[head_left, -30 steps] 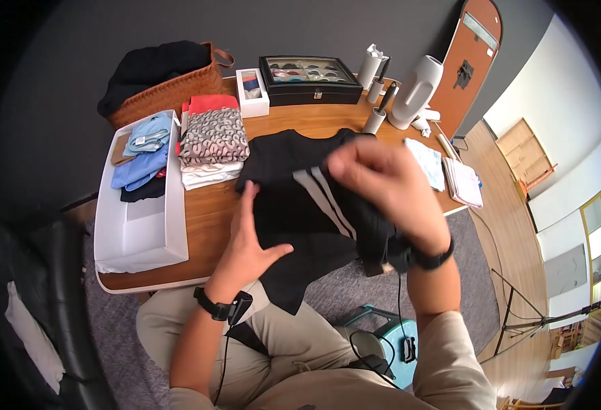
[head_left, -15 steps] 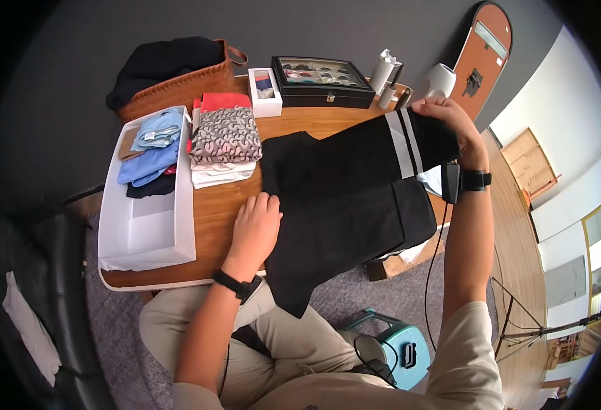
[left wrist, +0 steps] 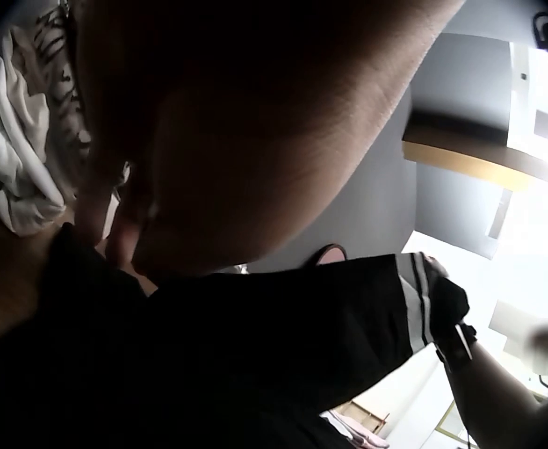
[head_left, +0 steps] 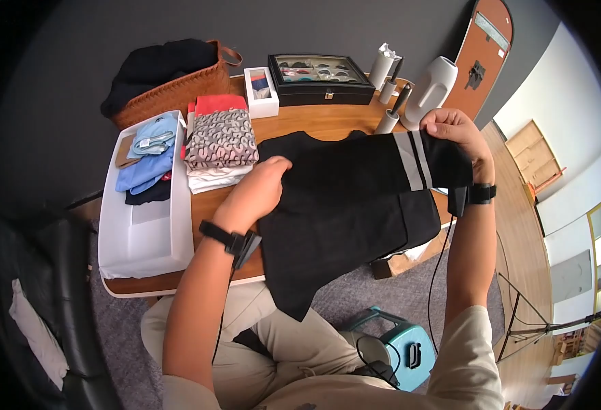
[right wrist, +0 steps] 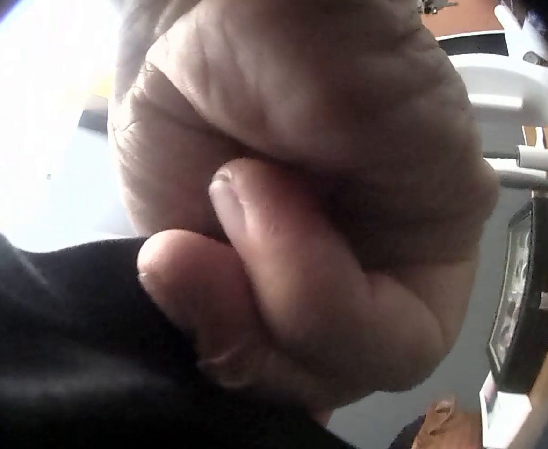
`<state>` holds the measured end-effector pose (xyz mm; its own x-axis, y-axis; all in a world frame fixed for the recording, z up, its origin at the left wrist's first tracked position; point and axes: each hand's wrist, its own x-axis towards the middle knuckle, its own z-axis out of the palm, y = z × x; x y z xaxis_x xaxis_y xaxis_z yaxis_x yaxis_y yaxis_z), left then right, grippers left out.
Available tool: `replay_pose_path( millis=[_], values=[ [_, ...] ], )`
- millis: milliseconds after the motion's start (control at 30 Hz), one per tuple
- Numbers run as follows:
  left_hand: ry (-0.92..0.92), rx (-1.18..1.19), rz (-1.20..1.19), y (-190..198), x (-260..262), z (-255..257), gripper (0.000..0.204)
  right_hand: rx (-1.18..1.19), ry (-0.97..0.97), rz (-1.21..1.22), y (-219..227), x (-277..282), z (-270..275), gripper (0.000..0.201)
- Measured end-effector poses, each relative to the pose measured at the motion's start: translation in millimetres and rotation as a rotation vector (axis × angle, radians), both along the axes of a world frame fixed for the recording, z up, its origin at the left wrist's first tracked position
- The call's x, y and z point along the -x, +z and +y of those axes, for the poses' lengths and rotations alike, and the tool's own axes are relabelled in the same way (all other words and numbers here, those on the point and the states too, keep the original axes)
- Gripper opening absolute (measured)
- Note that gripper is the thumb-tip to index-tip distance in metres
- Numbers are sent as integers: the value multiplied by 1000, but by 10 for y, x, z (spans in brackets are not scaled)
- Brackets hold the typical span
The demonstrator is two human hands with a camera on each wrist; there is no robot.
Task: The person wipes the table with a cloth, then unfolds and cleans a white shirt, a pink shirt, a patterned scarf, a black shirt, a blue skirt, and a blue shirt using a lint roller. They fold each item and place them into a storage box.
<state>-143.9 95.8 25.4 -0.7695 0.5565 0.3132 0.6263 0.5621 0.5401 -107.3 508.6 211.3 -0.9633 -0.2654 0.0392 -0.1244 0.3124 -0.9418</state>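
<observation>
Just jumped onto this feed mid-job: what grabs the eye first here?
A black garment with two grey stripes stretched across the wooden table; the right hand grips its striped end at the far right, and the left hand holds its left edge. Left of it sit a stack of folded patterned clothes and a white tray.

A room in a home, set up for sorting clothes.

A wooden table (head_left: 300, 119) holds a stack of folded clothes (head_left: 220, 147), a white bin (head_left: 143, 232), a woven basket (head_left: 177, 85) and a glass-lidded display case (head_left: 319, 77); wood flooring (head_left: 512, 225) and grey carpet (head_left: 375, 287) lie below.
</observation>
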Motion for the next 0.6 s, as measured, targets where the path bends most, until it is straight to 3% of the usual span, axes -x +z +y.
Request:
replay_pose_path(
  millis=[33, 67, 233, 300, 400, 567, 600],
  values=[
    [-60, -80, 17, -68, 152, 65, 45, -87, 46, 61, 56, -28, -52, 22],
    [-89, 5, -14, -52, 273, 109, 57, -62, 62, 88, 110, -25, -54, 20],
    [-44, 31, -135, 121, 495, 418, 61, 53, 38, 108, 494, 74, 15, 18],
    [1, 42, -338, 275, 511, 508, 61, 77, 10, 84, 564, 130, 100, 21],
    [-3, 101, -272, 181, 613, 546, 57, -73, 1, 144, 557, 184, 208, 26],
    [95, 372, -141, 120, 838, 412, 32, -52, -15, 153, 314, 173, 423, 29],
    [113, 391, -106, 132, 870, 377, 30, 41, -2, 65, 248, 172, 453, 28]
  ],
)
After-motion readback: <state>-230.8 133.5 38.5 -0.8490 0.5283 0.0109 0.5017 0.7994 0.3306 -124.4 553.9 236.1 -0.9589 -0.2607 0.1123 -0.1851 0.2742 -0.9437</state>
